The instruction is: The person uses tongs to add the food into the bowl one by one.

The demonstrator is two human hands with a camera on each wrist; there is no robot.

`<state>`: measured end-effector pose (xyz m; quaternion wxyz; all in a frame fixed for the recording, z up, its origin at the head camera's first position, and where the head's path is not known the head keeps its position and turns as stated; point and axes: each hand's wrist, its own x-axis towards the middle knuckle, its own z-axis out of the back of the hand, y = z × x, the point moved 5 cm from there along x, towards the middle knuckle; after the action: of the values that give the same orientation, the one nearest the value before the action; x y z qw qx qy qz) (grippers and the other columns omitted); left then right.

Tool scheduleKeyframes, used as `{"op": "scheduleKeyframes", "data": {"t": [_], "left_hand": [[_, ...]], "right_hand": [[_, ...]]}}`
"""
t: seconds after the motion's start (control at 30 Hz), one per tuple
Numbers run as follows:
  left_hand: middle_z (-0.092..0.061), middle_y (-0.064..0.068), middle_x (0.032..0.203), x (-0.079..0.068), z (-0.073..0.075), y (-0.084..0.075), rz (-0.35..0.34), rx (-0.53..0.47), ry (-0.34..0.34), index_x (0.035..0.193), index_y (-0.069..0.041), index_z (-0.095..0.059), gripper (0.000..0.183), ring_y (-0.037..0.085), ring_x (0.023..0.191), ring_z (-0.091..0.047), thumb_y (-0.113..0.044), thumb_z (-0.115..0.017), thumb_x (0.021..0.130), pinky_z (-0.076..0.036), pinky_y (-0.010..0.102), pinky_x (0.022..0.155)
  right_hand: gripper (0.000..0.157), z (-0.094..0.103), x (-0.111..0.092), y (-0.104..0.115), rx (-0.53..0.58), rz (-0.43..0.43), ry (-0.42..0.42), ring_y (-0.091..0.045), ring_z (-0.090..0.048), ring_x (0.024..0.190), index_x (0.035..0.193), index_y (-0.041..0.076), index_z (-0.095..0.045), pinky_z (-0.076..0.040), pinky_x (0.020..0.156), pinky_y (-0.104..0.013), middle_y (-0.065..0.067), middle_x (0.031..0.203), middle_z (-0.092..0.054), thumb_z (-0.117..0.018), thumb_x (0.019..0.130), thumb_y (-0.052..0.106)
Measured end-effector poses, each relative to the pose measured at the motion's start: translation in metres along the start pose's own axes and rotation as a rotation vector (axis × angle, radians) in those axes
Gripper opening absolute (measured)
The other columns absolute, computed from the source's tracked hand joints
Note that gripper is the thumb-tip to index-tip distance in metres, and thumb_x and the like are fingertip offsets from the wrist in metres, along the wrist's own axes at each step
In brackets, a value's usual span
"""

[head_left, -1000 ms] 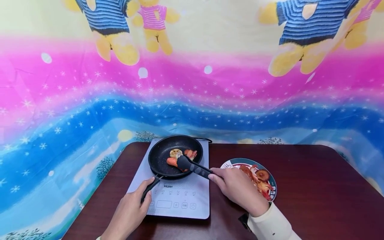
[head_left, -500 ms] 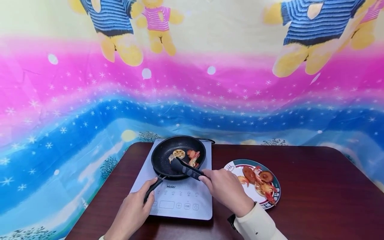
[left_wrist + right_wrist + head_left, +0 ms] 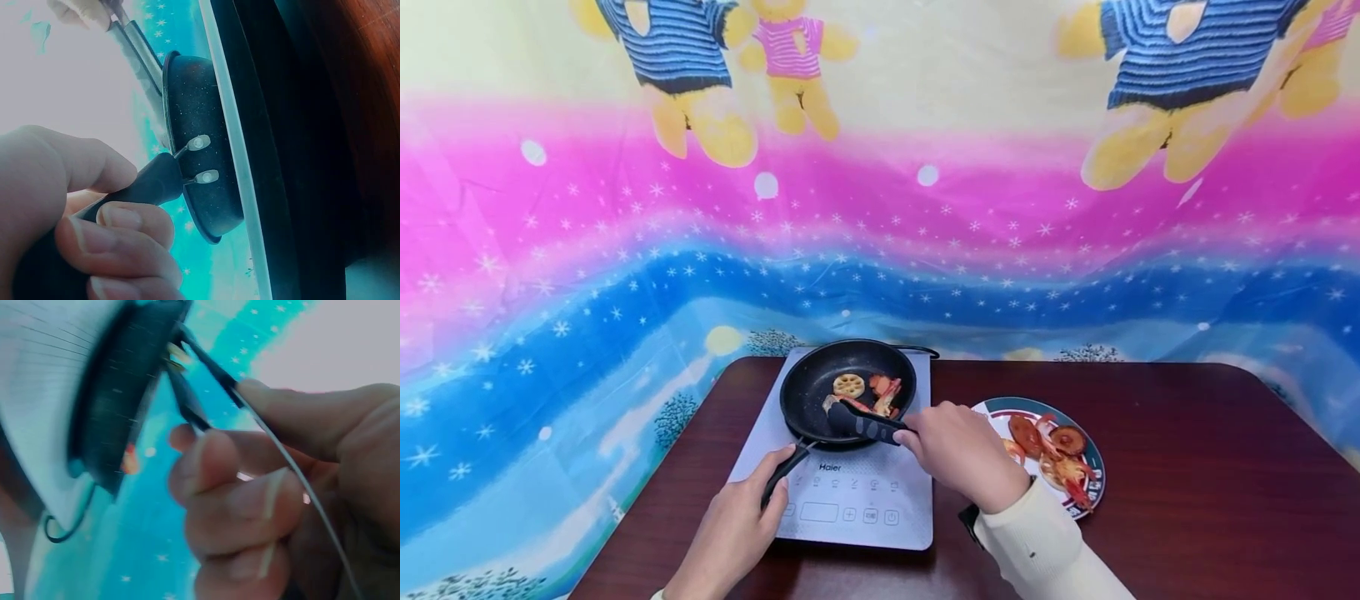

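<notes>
My left hand grips the black handle of a frying pan, fingers curled round it. The pan sits on a white induction cooker. My right hand holds black-tipped tongs, their tips low inside the pan's near side. In the right wrist view, a small yellowish piece of food shows between the tong arms. A lotus root slice lies in the pan's middle. Beside it to the right are reddish shrimp. The tongs hide part of the food.
Right of the cooker, a plate with a green and red rim holds shrimp and brown round slices; my right forearm overlaps its near left side. A black cord runs behind the pan. A patterned cloth hangs behind the brown table.
My right hand has moved left with the tongs, uncovering the lotus root slice and more of the plate. An orange piece by the tips has shifted. My left hand keeps its grip.
</notes>
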<state>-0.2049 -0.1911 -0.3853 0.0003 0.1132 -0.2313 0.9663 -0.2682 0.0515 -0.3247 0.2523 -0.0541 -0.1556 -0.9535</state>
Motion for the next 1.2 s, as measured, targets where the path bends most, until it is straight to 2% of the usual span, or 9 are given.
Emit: {"op": "scheduleKeyframes", "data": {"t": [0.17, 0.37, 0.67, 0.83, 0.97, 1.13, 1.2], "left_hand": [[-0.041, -0.007, 0.051, 0.0, 0.0, 0.0, 0.008, -0.002, 0.005, 0.135, -0.032, -0.054, 0.04, 0.009, 0.043, -0.033, -0.02, -0.057, 0.096, -0.033, 0.026, 0.048], [-0.041, -0.007, 0.051, 0.0, -0.001, 0.0, 0.009, 0.001, 0.003, 0.135, -0.032, -0.054, 0.041, 0.01, 0.043, -0.033, -0.02, -0.058, 0.096, -0.033, 0.026, 0.048], [-0.041, -0.006, 0.051, 0.001, -0.001, 0.0, 0.021, -0.001, 0.012, 0.135, -0.033, -0.054, 0.04, 0.01, 0.043, -0.034, -0.021, -0.057, 0.096, -0.033, 0.027, 0.049], [-0.041, -0.007, 0.052, 0.0, -0.001, 0.0, 0.013, 0.003, 0.007, 0.135, -0.032, -0.054, 0.04, 0.009, 0.044, -0.034, -0.021, -0.057, 0.096, -0.033, 0.027, 0.049], [-0.041, -0.007, 0.052, 0.0, -0.001, -0.001, 0.008, 0.006, 0.002, 0.135, -0.031, -0.054, 0.04, 0.01, 0.044, -0.034, -0.02, -0.058, 0.096, -0.033, 0.026, 0.048], [-0.041, -0.007, 0.052, 0.0, 0.0, -0.002, 0.008, 0.005, 0.0, 0.135, -0.031, -0.054, 0.04, 0.009, 0.044, -0.034, -0.021, -0.058, 0.096, -0.033, 0.026, 0.049], [-0.041, -0.007, 0.052, 0.0, 0.0, -0.002, 0.013, 0.006, 0.004, 0.135, -0.032, -0.054, 0.04, 0.01, 0.044, -0.034, -0.021, -0.057, 0.096, -0.033, 0.026, 0.049]], "right_hand": [[0.024, 0.008, 0.012, 0.008, -0.059, -0.005, 0.077, -0.014, -0.047, 0.052, 0.077, 0.018, -0.071, -0.039, 0.049, -0.033, 0.004, 0.055, -0.05, -0.065, 0.092, 0.036], [0.026, 0.011, 0.023, 0.014, -0.122, 0.006, 0.116, -0.015, -0.049, 0.053, 0.075, 0.017, -0.07, -0.041, 0.05, -0.034, 0.004, 0.057, -0.051, -0.066, 0.091, 0.037], [0.026, 0.005, 0.021, 0.005, -0.073, -0.041, 0.147, -0.016, -0.049, 0.057, 0.081, 0.017, -0.072, -0.04, 0.052, -0.034, 0.002, 0.059, -0.052, -0.064, 0.091, 0.039], [0.025, 0.004, 0.012, -0.006, -0.018, -0.059, 0.126, -0.014, -0.05, 0.058, 0.088, 0.018, -0.073, -0.041, 0.054, -0.034, 0.005, 0.063, -0.053, -0.062, 0.093, 0.04], [0.025, 0.007, 0.003, -0.017, 0.074, -0.1, 0.096, -0.014, -0.047, 0.054, 0.091, 0.018, -0.072, -0.038, 0.052, -0.032, 0.004, 0.061, -0.052, -0.06, 0.095, 0.039], [0.026, 0.018, -0.016, -0.035, 0.15, -0.163, 0.063, -0.013, -0.039, 0.048, 0.094, 0.017, -0.069, -0.033, 0.049, -0.031, 0.001, 0.057, -0.047, -0.059, 0.095, 0.041], [0.029, 0.024, -0.026, -0.044, 0.166, -0.19, 0.063, -0.013, -0.041, 0.048, 0.098, 0.016, -0.069, -0.034, 0.05, -0.031, 0.002, 0.057, -0.049, -0.058, 0.095, 0.043]]}}
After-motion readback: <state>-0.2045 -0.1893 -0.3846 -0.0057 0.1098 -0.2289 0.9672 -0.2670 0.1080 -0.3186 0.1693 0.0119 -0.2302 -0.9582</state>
